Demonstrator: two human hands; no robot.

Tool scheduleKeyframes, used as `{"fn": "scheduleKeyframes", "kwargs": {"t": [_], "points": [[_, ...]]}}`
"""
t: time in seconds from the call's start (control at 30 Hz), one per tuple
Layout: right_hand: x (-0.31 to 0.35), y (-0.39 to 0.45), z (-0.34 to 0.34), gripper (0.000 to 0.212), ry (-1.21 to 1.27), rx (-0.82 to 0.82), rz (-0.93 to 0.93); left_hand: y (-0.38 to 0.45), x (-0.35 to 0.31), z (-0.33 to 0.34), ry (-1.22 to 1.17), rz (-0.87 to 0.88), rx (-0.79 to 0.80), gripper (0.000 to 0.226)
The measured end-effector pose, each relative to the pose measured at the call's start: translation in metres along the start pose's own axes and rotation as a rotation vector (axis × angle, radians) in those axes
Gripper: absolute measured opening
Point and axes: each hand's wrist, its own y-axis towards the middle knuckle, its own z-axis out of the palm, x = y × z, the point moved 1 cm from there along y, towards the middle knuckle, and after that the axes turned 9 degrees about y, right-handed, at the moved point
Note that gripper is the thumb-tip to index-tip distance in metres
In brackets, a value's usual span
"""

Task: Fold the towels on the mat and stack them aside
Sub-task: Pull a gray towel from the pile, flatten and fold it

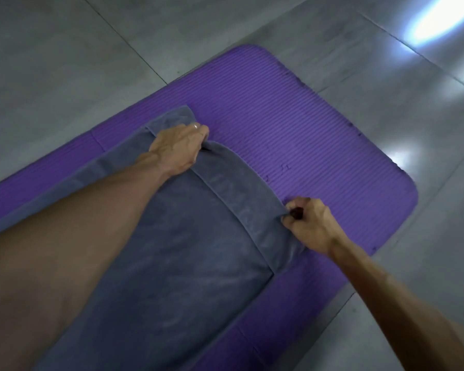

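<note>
A grey-blue towel lies spread lengthwise on the purple mat, covering most of the mat's near and middle part and leaving its far end bare. The towel's far edge is turned back on itself, so that a narrow folded band runs across the cloth from one hand to the other.

The left hand sits at the far left corner of that band, palm down, wrist bent, fingers curled under and gripping the towel's edge where the cloth bunches up; a pale nail shows at the thumb tip. Its bare forearm stretches diagonally over the towel from the lower left of the view.

The right hand is at the band's right end, just at the towel's side edge nearest the mat's right border. Its fingers are curled in and pinch the folded corner between thumb and fingertips, the knuckles raised above the mat. Its forearm comes in from the lower right, crossing the mat's edge.

Around the mat lies a grey tiled floor, with bright glare beyond the mat's far right corner
</note>
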Motion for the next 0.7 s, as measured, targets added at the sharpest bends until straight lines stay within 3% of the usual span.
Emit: {"fn": "scheduleKeyframes", "kwargs": {"t": [0.17, 0.33, 0.47, 0.7], "points": [[0.018, -0.032, -0.005, 0.011, 0.025, 0.089, -0.104, -0.035, 0.019, -0.022, 0.036, 0.032, -0.073, 0.020], [0.056, -0.075, 0.022, 0.013, -0.158, 0.147, -0.228, -0.100, 0.050, -0.036, 0.117, 0.049, -0.124, 0.016], [0.095, -0.108, 0.064, 0.014, -0.191, 0.211, -0.290, -0.164, 0.086, -0.038, 0.122, -0.011, -0.109, 0.009], [0.157, -0.180, 0.178, 0.018, -0.246, 0.296, -0.397, -0.309, 0.157, -0.025, -0.040, -0.173, -0.189, 0.018]]}}
